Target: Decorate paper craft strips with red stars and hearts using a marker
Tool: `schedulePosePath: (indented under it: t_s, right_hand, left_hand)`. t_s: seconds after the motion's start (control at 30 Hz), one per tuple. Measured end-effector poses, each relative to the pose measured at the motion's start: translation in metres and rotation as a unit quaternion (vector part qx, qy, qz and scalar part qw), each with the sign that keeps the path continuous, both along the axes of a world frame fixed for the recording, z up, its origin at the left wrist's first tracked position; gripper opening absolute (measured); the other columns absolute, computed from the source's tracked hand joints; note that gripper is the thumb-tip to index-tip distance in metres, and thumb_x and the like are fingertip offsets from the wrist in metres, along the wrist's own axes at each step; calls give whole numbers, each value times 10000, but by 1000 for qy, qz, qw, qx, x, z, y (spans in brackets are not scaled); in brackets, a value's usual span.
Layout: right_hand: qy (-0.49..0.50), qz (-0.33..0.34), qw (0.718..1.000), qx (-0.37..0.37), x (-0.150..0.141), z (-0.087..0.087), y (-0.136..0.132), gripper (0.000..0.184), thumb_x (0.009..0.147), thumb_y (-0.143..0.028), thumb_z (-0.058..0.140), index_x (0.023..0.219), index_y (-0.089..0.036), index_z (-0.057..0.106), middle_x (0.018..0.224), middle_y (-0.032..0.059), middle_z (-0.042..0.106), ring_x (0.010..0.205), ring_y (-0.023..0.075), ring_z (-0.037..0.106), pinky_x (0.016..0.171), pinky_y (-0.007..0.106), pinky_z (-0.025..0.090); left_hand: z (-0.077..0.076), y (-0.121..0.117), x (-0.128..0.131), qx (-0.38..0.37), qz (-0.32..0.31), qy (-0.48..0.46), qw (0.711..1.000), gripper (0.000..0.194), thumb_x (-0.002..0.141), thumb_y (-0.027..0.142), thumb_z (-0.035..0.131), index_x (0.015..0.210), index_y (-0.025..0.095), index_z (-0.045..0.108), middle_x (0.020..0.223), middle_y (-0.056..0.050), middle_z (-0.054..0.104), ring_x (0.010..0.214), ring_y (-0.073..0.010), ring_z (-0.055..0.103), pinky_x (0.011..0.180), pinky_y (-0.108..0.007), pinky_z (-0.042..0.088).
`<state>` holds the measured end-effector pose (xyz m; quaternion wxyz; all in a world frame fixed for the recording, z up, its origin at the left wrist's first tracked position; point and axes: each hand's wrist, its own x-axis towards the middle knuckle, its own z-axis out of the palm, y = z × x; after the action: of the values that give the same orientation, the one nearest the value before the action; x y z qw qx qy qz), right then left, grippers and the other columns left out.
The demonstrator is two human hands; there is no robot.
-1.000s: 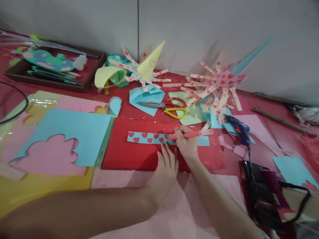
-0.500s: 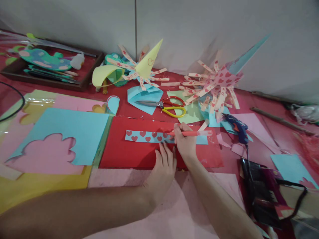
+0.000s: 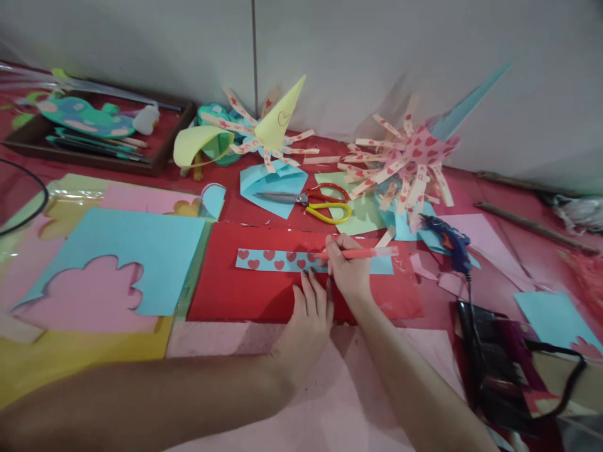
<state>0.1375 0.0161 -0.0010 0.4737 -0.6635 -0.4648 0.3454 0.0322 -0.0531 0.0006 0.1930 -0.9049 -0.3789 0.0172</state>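
Note:
A light blue paper strip (image 3: 260, 263) with red hearts along its left part lies across a red board (image 3: 230, 295). My right hand (image 3: 349, 270) grips a red marker (image 3: 362, 253), which slants low over the strip with its tip pointing left at the last hearts. My left hand (image 3: 311, 307) rests flat with fingers stretched out, their tips at the strip's lower edge. Just beyond the board, scissors (image 3: 306, 199) with one red and one yellow handle lie on folded blue paper (image 3: 276, 185).
Paper figures with cone tops, one yellow (image 3: 281, 116) and one blue (image 3: 471, 107), stand by the wall. A wooden tray (image 3: 155, 164) holds pens at the back left. A glue gun (image 3: 447, 242) and black pouch (image 3: 499, 376) lie right; cut paper sheets (image 3: 141, 232) lie left.
The marker and my right hand have shifted very slightly left along the strip. My left hand keeps its place on the strip's lower edge.

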Motion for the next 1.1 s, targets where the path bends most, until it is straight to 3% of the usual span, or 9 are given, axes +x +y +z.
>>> schedulePosePath:
  t_s: [0.57,1.1]
  right_hand:
    - [-1,-18,1000,7,-1,1,-1,325,817,-327,447,538,-213,327,422,-82,378,436,95,546,427,188,392]
    - [-7,-16,1000,-8,-1,4,0,320,774,-286,466,510,-212,301,412,-81,388,346,60,371,373,194,319]
  left_hand:
    - [0,1,-2,-22,-2,-28,999,389,813,162,365,1118,21,559,1152,-254,577,1084,-324,548,843,-418,487]
    - [-1,0,-1,-26,1,-34,999,390,808,192,399,1120,23,560,1162,-254,570,1093,-325,539,847,-422,482]
